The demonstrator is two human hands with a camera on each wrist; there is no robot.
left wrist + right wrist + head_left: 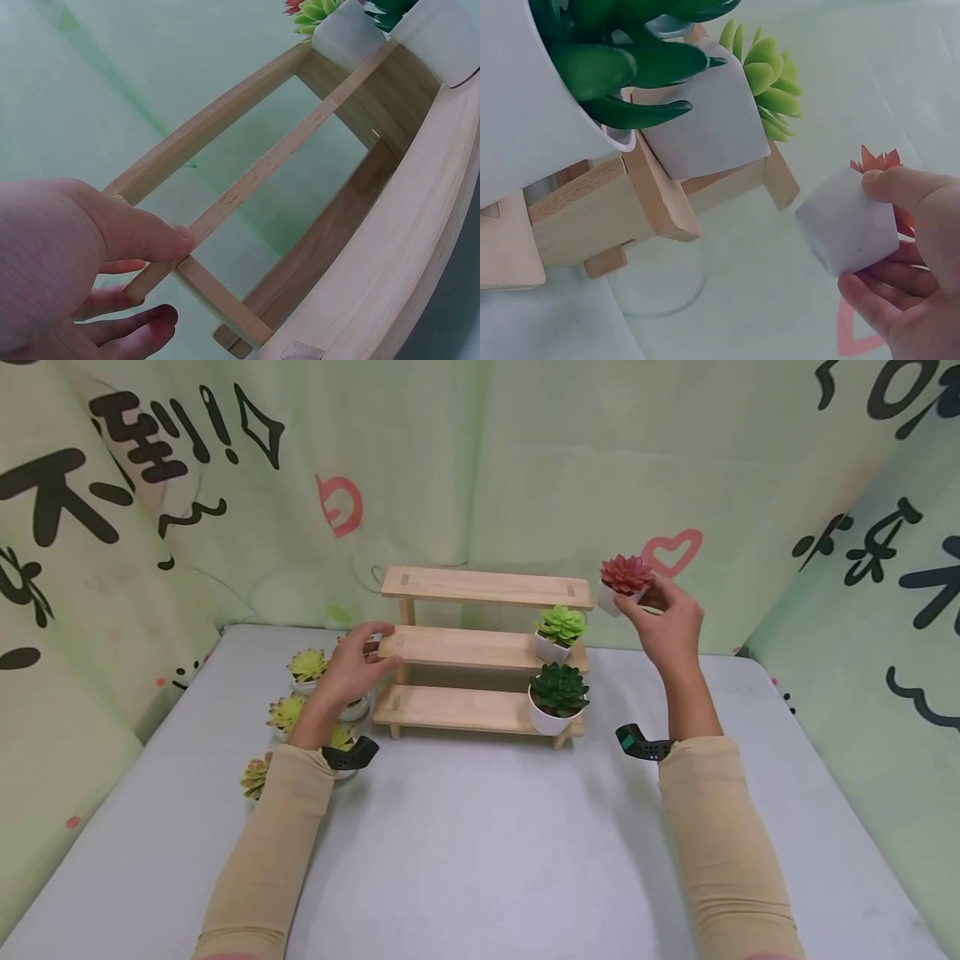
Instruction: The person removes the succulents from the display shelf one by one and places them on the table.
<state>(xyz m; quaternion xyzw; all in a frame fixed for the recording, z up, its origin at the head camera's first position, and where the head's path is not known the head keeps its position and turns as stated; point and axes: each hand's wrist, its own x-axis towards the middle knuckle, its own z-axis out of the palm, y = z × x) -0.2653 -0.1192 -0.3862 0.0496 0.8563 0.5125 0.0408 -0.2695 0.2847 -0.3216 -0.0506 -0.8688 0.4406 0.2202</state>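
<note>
My right hand [669, 617] holds a red succulent [627, 575] in a white pot [849, 223], raised in the air beside the top right end of a three-tier wooden shelf [457, 645]. In the left wrist view, my left hand [82, 262] grips the left end of the middle tier, thumb on top and fingers below. On that tier's right end sits a light green succulent [562, 625] in a white pot. Below it, a dark green succulent [558, 690] in a round white pot stands on the bottom tier's right end.
Several yellow-green potted succulents [285, 713] stand on the white table [480, 843] left of the shelf, partly hidden by my left arm. A pale green printed curtain [562, 468] hangs behind and at both sides.
</note>
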